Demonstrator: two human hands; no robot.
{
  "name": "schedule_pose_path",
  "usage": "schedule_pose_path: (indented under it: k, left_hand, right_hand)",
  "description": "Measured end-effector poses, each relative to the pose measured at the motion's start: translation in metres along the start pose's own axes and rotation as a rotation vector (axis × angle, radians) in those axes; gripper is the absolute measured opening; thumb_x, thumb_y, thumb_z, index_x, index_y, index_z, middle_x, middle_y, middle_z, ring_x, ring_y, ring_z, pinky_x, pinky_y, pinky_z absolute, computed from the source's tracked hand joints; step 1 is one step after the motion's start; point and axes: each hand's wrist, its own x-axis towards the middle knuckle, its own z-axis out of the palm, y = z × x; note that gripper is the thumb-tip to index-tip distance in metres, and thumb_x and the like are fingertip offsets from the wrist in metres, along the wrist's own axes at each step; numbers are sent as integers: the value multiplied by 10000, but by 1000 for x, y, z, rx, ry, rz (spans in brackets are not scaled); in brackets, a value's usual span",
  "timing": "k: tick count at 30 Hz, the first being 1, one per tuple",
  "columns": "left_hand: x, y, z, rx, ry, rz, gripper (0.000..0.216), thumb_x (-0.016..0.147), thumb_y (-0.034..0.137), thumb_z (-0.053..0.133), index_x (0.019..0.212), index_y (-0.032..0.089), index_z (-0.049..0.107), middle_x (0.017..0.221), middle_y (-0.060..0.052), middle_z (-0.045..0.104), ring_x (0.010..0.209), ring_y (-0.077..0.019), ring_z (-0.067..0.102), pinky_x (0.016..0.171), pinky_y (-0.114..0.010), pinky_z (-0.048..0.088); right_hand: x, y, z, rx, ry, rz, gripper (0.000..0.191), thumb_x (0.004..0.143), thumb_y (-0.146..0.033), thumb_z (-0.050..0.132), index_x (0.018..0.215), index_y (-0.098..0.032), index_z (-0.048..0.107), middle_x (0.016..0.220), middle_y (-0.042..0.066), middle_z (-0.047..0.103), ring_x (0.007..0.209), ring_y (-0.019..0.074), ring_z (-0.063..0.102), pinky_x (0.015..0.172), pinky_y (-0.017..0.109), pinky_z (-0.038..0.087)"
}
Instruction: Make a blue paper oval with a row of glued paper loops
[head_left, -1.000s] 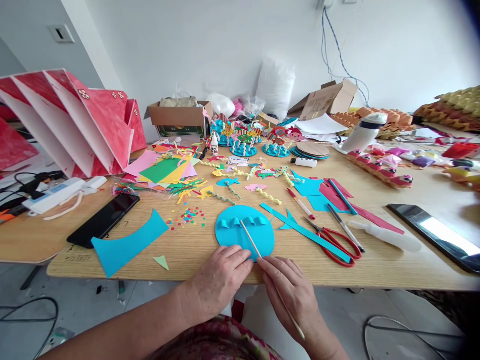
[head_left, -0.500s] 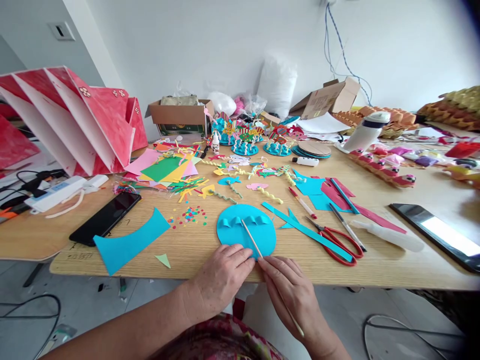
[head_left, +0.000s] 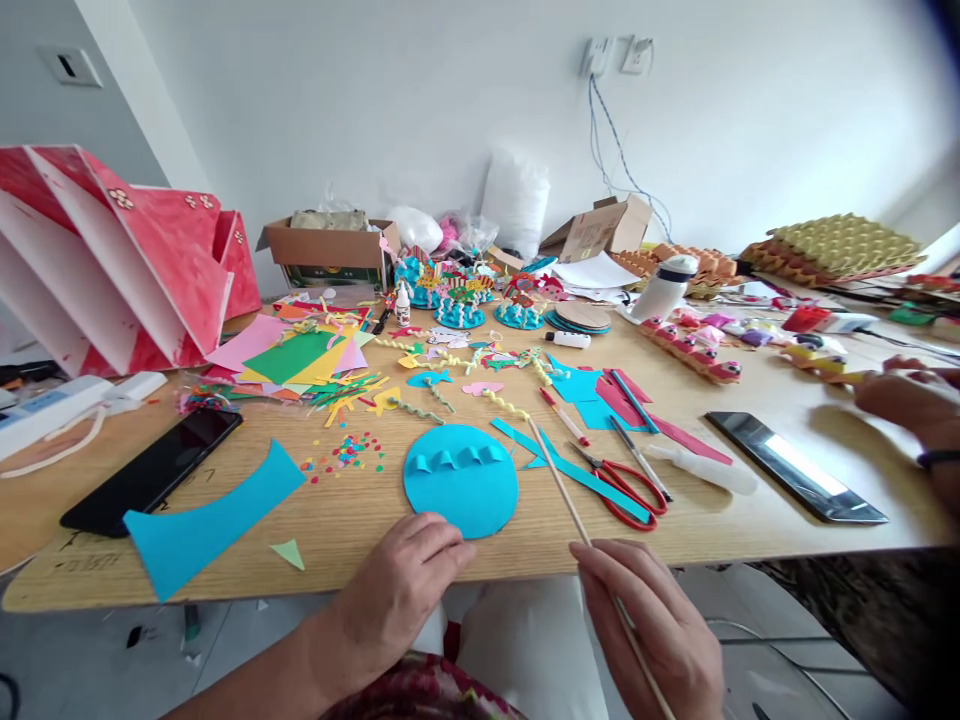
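Note:
Near the table's front edge lies a round blue paper disc (head_left: 461, 505), with a wavy strip of blue paper (head_left: 459, 458) standing in small loops across its upper part. My left hand (head_left: 409, 575) is at the disc's near edge, its fingers closed together over the rim. A thin wooden stick (head_left: 559, 480) is gripped in my right hand (head_left: 652, 620), to the right of the disc. Its tip points up and away, clear of the loops. Right of the disc are a long blue paper strip (head_left: 574, 475) and red-handled scissors (head_left: 626, 490).
A curved blue offcut (head_left: 217, 515), a black phone (head_left: 154, 470) and confetti (head_left: 352, 453) lie to the left. Pens (head_left: 564, 417) and another phone (head_left: 795, 468) are on the right. Finished blue crafts (head_left: 459, 312) stand behind. Another person's hand (head_left: 911, 395) is at the far right.
The stick's tip has left the wavy strip as my right hand moved right, off the disc. The view has swung right, bringing another person's hand into sight. My left hand stays by the disc.

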Motion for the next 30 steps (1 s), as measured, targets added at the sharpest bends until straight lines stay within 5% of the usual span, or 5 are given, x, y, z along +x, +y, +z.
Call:
schedule_pose_path:
  k: [8,13,17,21,30]
  left_hand:
    - [-1,0,-10,-83,110,-47,227,896,173,415,710,175,546,583,9,546,553,-108,514,532,-204,430]
    - [-3,-3,-10,-101,127,-104,207,886,130,387,761,182,543,613,5,577,570,-102,561,553,-179,463]
    - [-9,-12,-10,-106,134,-156,237,873,96,362,980,196,548,773,-23,630,700,-109,623,663,-169,503]
    - [-13,-19,-10,-83,127,-165,234,880,119,369,971,214,562,806,-20,626,731,-108,631,687,-159,505]
    - [-20,-28,-8,-120,47,-202,236,886,127,362,961,225,563,824,-18,625,762,-101,630,707,-136,500]
  right_hand:
    - [-13,63,-44,-215,-140,113,333,884,-206,415,1195,-222,535,1129,54,632,991,171,613,863,234,465]
    - [-3,85,-64,-193,-167,317,315,845,-379,453,1029,-216,650,995,38,704,856,199,674,727,246,540]
    - [2,100,-64,-250,-171,506,317,766,-424,489,919,-225,683,830,42,734,728,224,693,598,269,551]
    - [-2,120,-58,-309,-189,643,391,733,-391,460,1023,-188,625,789,55,734,702,242,694,577,308,549]
    - [-16,149,-48,-418,-195,544,324,786,-331,373,924,-185,628,918,101,704,758,237,676,615,342,540]
